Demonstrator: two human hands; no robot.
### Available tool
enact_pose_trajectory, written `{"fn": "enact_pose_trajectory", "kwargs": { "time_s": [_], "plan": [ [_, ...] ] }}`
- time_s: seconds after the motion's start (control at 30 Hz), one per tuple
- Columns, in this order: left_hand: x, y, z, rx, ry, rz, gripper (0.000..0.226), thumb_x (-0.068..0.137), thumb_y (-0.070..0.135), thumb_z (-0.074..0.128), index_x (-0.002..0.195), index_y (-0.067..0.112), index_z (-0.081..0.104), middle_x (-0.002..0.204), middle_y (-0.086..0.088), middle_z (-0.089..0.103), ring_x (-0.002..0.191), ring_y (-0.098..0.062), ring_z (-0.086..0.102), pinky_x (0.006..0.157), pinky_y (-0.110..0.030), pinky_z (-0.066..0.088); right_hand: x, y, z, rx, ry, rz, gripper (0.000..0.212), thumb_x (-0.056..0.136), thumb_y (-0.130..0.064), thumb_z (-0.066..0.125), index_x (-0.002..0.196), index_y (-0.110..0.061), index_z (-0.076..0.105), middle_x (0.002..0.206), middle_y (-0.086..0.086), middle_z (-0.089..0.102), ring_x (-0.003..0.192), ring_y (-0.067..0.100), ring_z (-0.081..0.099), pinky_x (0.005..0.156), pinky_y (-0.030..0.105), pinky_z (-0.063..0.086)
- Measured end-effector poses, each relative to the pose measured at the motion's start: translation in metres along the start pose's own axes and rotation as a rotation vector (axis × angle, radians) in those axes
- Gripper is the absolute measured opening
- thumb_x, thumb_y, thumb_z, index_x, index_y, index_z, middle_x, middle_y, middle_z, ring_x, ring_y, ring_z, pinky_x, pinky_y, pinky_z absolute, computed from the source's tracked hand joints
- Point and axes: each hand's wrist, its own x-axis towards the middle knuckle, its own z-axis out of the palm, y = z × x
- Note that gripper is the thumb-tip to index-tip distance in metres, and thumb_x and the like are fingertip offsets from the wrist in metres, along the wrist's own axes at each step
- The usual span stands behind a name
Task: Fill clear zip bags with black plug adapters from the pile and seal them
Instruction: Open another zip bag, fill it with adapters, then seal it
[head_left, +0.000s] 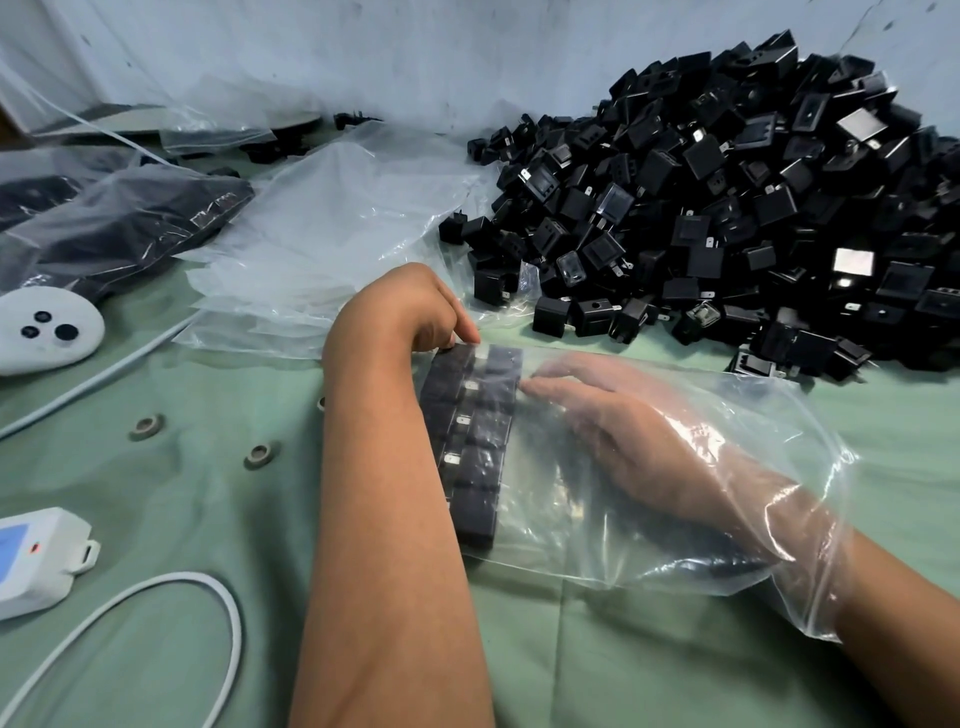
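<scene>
A clear zip bag (649, 540) lies on the green cloth with its mouth toward the right. Inside it, at the closed left end, several black plug adapters (470, 441) sit in two neat rows. My right hand (618, 431) is inside the bag up to the wrist, its fingers straight and touching the adapter rows. My left hand (415, 312) is outside, fingers curled down, pinching the bag's far left corner. A big pile of loose black plug adapters (727, 208) fills the far right.
A stack of empty clear bags (332, 234) lies behind my left hand. Filled bags (119, 223) sit far left. A white device (47, 332), a white box with a screen (36, 561), a white cable (156, 597) and two small rings (262, 454) lie on the left.
</scene>
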Motion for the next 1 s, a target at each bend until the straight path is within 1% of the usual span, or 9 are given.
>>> {"fn": "enact_pose_trajectory", "kwargs": {
  "time_s": [0.1, 0.23, 0.3, 0.47, 0.57, 0.63, 0.73, 0.83, 1.0],
  "plan": [
    [-0.001, 0.0, 0.0, 0.008, 0.002, 0.004, 0.048, 0.094, -0.013, 0.058, 0.068, 0.024, 0.075, 0.08, 0.001, 0.069, 0.071, -0.011, 0.06, 0.059, -0.025, 0.044, 0.0, -0.001, 0.003, 0.108, 0.034, 0.085, 0.025, 0.103, -0.011, 0.053, 0.116, 0.009, 0.06, 0.1, 0.012, 0.063, 0.087, 0.019, 0.061, 0.079, 0.025, 0.053],
    [-0.001, 0.0, 0.0, -0.007, -0.001, 0.003, 0.044, 0.093, -0.01, 0.063, 0.068, 0.024, 0.075, 0.079, 0.001, 0.07, 0.075, -0.012, 0.06, 0.062, -0.026, 0.045, 0.001, 0.006, -0.005, 0.208, 0.01, 0.136, 0.032, 0.1, 0.013, 0.047, 0.124, 0.007, 0.066, 0.123, 0.017, 0.065, 0.113, 0.026, 0.06, 0.103, 0.025, 0.045],
    [-0.001, 0.0, 0.0, -0.016, -0.008, 0.008, 0.042, 0.093, -0.009, 0.065, 0.067, 0.024, 0.075, 0.077, 0.0, 0.07, 0.078, -0.015, 0.062, 0.068, -0.026, 0.046, -0.001, 0.003, -0.004, 0.221, -0.006, 0.099, 0.035, 0.101, 0.015, 0.04, 0.13, 0.008, 0.059, 0.126, 0.016, 0.063, 0.117, 0.013, 0.058, 0.102, 0.006, 0.037],
    [-0.001, 0.001, 0.001, -0.058, -0.011, 0.031, 0.037, 0.091, -0.005, 0.069, 0.068, 0.024, 0.076, 0.075, 0.001, 0.072, 0.079, -0.015, 0.064, 0.066, -0.024, 0.046, 0.003, 0.002, 0.0, 0.293, -0.071, 0.058, 0.042, 0.105, 0.003, 0.031, 0.118, -0.029, 0.055, 0.103, -0.047, 0.063, 0.101, -0.036, 0.048, 0.087, -0.008, 0.035],
    [-0.002, 0.003, 0.003, -0.077, -0.022, 0.065, 0.033, 0.089, -0.001, 0.074, 0.069, 0.025, 0.078, 0.077, 0.001, 0.076, 0.084, -0.014, 0.068, 0.07, -0.022, 0.049, 0.005, 0.007, 0.002, 0.085, -0.064, -0.075, 0.039, 0.105, 0.005, 0.04, 0.123, -0.023, 0.059, 0.119, -0.035, 0.066, 0.107, -0.028, 0.054, 0.09, -0.006, 0.037],
    [-0.003, 0.003, 0.003, -0.086, -0.027, 0.071, 0.03, 0.087, 0.001, 0.076, 0.07, 0.025, 0.078, 0.081, 0.0, 0.077, 0.086, -0.012, 0.069, 0.07, -0.019, 0.048, 0.004, 0.011, -0.003, 0.005, -0.052, -0.05, 0.039, 0.1, 0.013, 0.048, 0.129, -0.008, 0.064, 0.133, -0.01, 0.066, 0.129, 0.005, 0.059, 0.103, 0.002, 0.036],
    [-0.004, 0.003, 0.003, -0.089, -0.041, 0.069, 0.027, 0.087, 0.002, 0.078, 0.072, 0.024, 0.079, 0.072, 0.004, 0.075, 0.08, -0.01, 0.069, 0.069, -0.02, 0.048, 0.002, 0.013, -0.008, 0.021, -0.051, -0.05, 0.028, 0.098, 0.011, 0.045, 0.113, 0.012, 0.069, 0.115, 0.024, 0.07, 0.109, 0.038, 0.068, 0.096, 0.022, 0.051],
    [-0.005, 0.004, 0.002, -0.088, -0.046, 0.058, 0.025, 0.087, 0.001, 0.077, 0.075, 0.023, 0.08, 0.057, 0.01, 0.071, 0.069, -0.003, 0.067, 0.064, -0.019, 0.045, 0.002, 0.01, -0.007, 0.035, -0.036, -0.142, 0.029, 0.098, 0.009, 0.043, 0.108, 0.014, 0.07, 0.096, 0.025, 0.066, 0.092, 0.036, 0.064, 0.079, 0.043, 0.052],
    [-0.005, 0.004, 0.002, -0.08, -0.051, 0.053, 0.025, 0.088, 0.0, 0.076, 0.076, 0.022, 0.079, 0.057, 0.012, 0.071, 0.054, 0.006, 0.064, 0.055, -0.012, 0.042, -0.002, 0.006, -0.007, 0.169, -0.089, -0.137, 0.053, 0.088, -0.023, 0.036, 0.116, 0.007, 0.07, 0.102, 0.023, 0.057, 0.091, 0.034, 0.056, 0.074, 0.036, 0.052]
  ]
}}
